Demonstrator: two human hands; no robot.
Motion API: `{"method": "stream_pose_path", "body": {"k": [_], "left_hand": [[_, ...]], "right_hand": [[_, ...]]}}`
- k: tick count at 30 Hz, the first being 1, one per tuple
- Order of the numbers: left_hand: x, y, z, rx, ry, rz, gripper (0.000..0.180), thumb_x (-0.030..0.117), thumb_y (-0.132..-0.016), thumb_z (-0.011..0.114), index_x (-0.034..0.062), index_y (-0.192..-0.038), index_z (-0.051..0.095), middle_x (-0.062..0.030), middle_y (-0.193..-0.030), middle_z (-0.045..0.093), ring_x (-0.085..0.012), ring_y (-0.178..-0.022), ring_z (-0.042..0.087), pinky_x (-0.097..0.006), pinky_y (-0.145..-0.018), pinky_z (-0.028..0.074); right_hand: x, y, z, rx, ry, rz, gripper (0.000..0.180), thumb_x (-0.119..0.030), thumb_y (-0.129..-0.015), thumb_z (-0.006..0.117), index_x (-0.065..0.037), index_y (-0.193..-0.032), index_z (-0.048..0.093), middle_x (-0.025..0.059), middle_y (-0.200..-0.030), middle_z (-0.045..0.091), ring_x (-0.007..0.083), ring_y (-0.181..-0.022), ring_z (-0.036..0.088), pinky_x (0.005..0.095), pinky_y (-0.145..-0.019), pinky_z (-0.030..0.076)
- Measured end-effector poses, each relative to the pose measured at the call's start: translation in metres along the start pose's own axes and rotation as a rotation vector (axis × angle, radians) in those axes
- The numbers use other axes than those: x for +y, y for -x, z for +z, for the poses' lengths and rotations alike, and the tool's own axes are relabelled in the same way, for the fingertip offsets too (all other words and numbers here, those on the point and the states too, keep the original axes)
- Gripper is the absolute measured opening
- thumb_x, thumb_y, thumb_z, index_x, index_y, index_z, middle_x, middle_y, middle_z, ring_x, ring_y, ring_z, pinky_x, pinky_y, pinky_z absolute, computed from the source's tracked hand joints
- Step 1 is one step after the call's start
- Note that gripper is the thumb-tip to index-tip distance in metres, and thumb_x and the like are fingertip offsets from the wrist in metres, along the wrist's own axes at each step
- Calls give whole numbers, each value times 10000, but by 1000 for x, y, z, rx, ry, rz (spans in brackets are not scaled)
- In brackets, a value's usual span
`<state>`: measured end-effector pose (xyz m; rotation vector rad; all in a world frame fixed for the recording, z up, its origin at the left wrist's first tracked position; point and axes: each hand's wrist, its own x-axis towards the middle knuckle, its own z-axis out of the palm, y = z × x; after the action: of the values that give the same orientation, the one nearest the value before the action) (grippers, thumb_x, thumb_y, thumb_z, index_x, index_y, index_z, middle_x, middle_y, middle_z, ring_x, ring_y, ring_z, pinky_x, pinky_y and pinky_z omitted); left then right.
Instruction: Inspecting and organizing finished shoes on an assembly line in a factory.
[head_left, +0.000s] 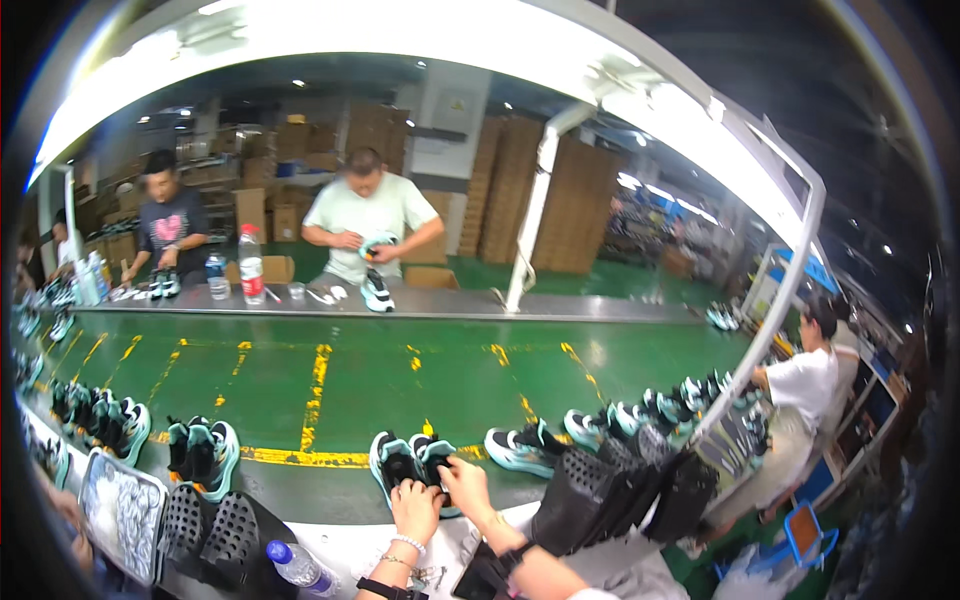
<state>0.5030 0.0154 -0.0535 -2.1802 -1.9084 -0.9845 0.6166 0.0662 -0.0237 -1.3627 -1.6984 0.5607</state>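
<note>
A pair of black, white and mint sneakers stands on the green belt in front of me, one sneaker on the left and the other sneaker on the right. My left hand has its fingers curled over the near, heel end of the pair; the exact grip is partly hidden. At the right sneaker's collar, my right hand is closed with thumb and fingers pinched on its edge. Bracelets and a dark band circle my left wrist, and a dark watch sits on my right.
More sneakers line the belt's edge, a pair to the left and a row to the right. Nearby are black perforated shoe forms, a tray of small packets and a purple-capped bottle. Co-workers handle shoes across the belt.
</note>
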Motion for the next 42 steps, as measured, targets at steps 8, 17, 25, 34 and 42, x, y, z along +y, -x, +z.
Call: {"method": "stream_pose_path", "body": {"k": [8,17,25,34,42], "left_hand": [[-51,-22,7,326,262,-386,691,98,-586,777,-23,-1187,458,-211,-1156,532,-311,-1054,544,-370,-958,411],[-62,-47,12,30,434,-371,681,126,-618,771,26,-1216,461,-207,-1041,617,-340,-984,600,-394,-885,460],[51,-52,-95,91,869,-366,755,41,-740,670,82,-1389,287,-130,-1399,329,-315,-1291,322,-452,-1059,275],[122,10,-307,-221,708,70,589,42,-732,646,74,-1285,444,-130,-1420,330,-266,-1292,353,-394,-1033,314],[144,49,-355,-455,485,282,320,9,-683,702,27,-996,635,-120,-971,661,-254,-910,633,-334,-807,483]], "right_hand": [[-76,72,-155,4,-544,-84,223,-132,-866,603,4,-1039,567,87,-914,653,106,-809,611,249,-710,490],[-65,146,-270,-17,-881,-26,83,-52,-908,523,-61,-964,461,9,-706,547,62,-615,522,214,-563,443],[-114,124,-270,-111,-733,-329,67,-17,-932,439,-9,-946,374,81,-780,547,131,-718,574,264,-688,485],[-140,142,-261,-129,-719,-528,93,19,-909,460,2,-966,388,124,-802,589,164,-709,588,266,-653,488],[-162,152,-251,-124,-639,-698,129,34,-883,505,-4,-960,408,146,-805,635,210,-633,608,273,-572,483]]}}
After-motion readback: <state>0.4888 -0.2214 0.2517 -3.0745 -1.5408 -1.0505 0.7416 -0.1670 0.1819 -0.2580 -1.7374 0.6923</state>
